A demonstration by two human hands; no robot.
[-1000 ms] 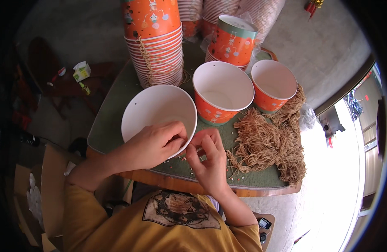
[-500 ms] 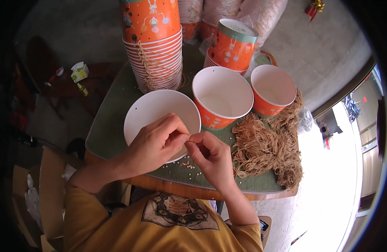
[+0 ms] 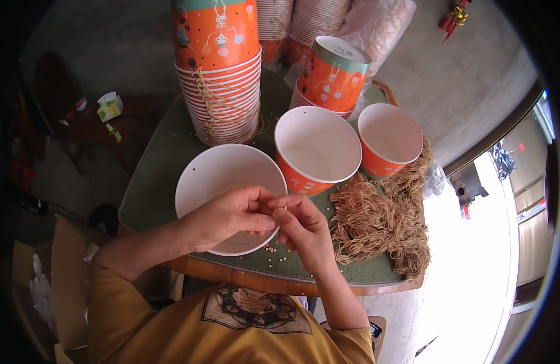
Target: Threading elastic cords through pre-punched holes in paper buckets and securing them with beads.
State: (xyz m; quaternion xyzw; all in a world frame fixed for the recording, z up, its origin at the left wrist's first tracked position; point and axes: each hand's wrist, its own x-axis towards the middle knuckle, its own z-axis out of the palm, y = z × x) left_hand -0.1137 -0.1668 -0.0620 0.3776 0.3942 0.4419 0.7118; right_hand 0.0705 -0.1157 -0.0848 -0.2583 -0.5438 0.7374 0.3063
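Observation:
Over the right rim of the nearest white-lined paper bucket (image 3: 213, 173), my two hands meet with fingertips touching. My left hand (image 3: 246, 213) is closed in a pinch, and so is my right hand (image 3: 304, 233). Whatever sits between the fingertips is too small and covered to make out. Below them, small white and reddish beads (image 3: 271, 257) lie scattered on the green tabletop. Beside my right hand is a loose bundle of tan string (image 3: 377, 224). A second orange bucket (image 3: 319, 145) and a smaller one (image 3: 391, 134) stand open side by side behind the hands.
A tall stack of upside-down orange buckets (image 3: 222, 91) with string hung on it stands behind. A shorter stack (image 3: 333, 76) and plastic-wrapped stacks (image 3: 319, 24) are farther back. The table's wooden edge (image 3: 231, 276) runs before me; a cardboard box (image 3: 70, 273) is at lower left.
The view has shifted slightly, so the buckets and table appear lower. My hands stay together, with the fingers turned a little and the right thumb now over the left fingertips.

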